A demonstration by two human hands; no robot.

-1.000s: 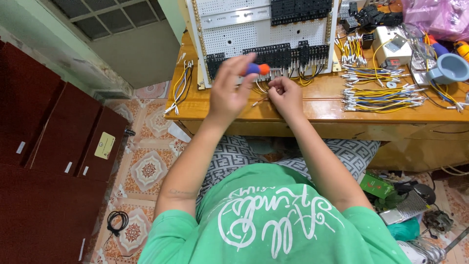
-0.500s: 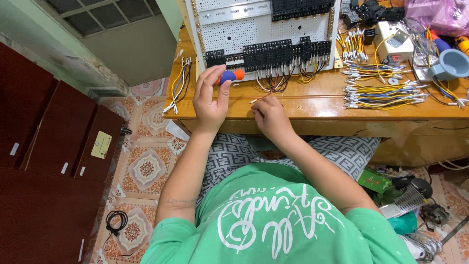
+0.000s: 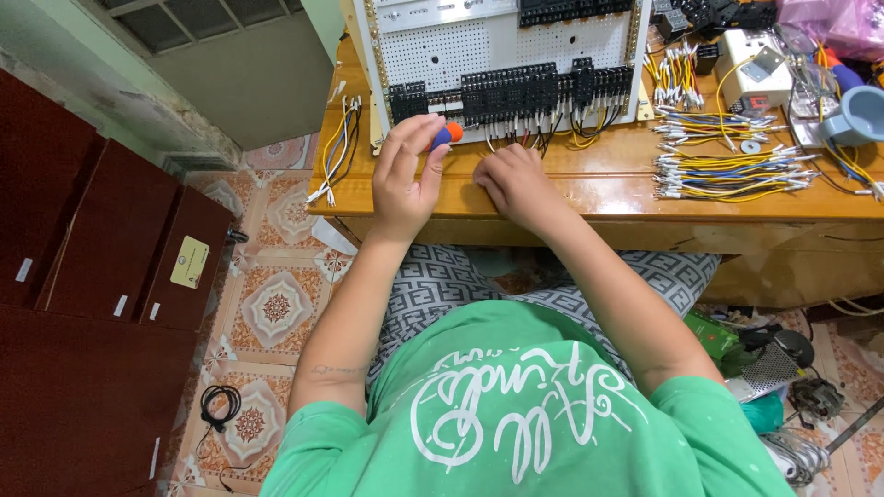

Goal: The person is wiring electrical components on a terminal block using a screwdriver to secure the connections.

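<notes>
Gripping a screwdriver (image 3: pixel 446 136) with a blue and orange handle, the left hand (image 3: pixel 405 175) has dropped lower and now sits near the bench's front edge, its fingers closed around the tool just below the row of black terminal blocks (image 3: pixel 516 92). That puts the tip closer to the panel's (image 3: pixel 502 41) bottom row than half a second ago. The right hand (image 3: pixel 516 184) has slid along too, resting on the bench (image 3: pixel 599 184) with fingers curled under; whether they pinch a wire I cannot tell. Bundled wires (image 3: pixel 732 175) lie toward the right edge.
</notes>
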